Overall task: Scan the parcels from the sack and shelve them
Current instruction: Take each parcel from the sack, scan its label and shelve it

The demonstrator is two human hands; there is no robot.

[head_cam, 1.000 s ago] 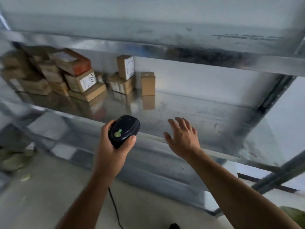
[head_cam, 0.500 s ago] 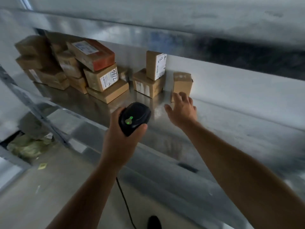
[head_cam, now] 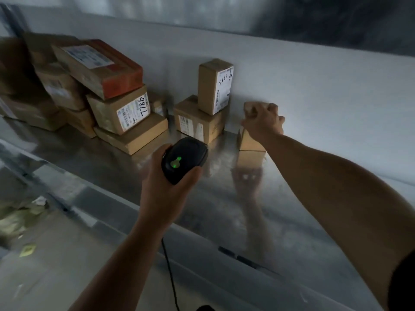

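Left hand (head_cam: 166, 194): bare, wrist too.
Left forearm (head_cam: 116, 261): bare down to the frame's lower edge.
Right hand (head_cam: 262, 122): bare.
Right forearm (head_cam: 325, 176): bare past the elbow.
Right sleeve (head_cam: 403, 279): dark, short, only its curved edge in view (black or near it; dim light).

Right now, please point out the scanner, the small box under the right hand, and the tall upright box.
scanner (head_cam: 184, 160): head view, middle of its black top.
small box (head_cam: 249, 141): head view, front face below the right hand (head_cam: 262, 120).
tall upright box (head_cam: 207, 86): head view, brown left face.
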